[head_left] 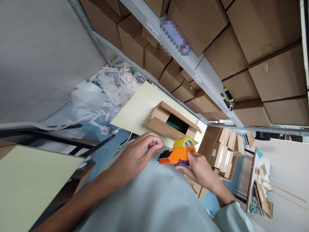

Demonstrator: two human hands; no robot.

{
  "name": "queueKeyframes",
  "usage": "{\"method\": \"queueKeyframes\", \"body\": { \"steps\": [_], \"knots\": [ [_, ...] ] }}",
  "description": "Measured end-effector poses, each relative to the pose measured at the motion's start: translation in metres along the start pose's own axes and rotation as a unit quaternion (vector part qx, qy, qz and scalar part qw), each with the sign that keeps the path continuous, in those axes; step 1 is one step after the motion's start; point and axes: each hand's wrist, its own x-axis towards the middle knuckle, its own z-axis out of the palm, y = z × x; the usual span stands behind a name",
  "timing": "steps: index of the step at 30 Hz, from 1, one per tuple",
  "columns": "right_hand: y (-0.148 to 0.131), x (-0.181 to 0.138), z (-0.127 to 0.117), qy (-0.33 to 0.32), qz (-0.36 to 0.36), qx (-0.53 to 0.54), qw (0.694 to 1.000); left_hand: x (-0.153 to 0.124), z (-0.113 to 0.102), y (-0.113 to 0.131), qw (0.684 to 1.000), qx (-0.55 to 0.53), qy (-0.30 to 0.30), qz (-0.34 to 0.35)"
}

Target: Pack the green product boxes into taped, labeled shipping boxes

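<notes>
Right hand [196, 167] clamped on dispenser [178, 156], held before chest, near open box [169, 124]. Left hand [135, 156] fingertips pinched together at dispenser nose; tape end not visible. Risk: blade nicks fingers if hand slips; loose tape folds onto itself.

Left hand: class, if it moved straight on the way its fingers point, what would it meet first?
Probably the orange tape dispenser held in the right hand, though depth is unclear.
</notes>
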Motion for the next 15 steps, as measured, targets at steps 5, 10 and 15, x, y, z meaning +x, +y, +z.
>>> {"method": "queueKeyframes", "body": {
  "steps": [5,10,15],
  "knots": [
    [0.020,-0.011,-0.030,-0.061,0.046,0.074,0.994,0.007,-0.015,-0.021,0.991,-0.054,0.050,-0.116],
    [0.044,0.015,-0.086,-0.176,0.112,0.152,0.966,0.033,-0.014,-0.028,0.969,-0.185,0.024,-0.162],
    [0.071,0.062,-0.118,-0.282,0.171,0.279,0.902,0.060,0.013,-0.050,0.926,-0.333,0.022,-0.178]
  ]
}}
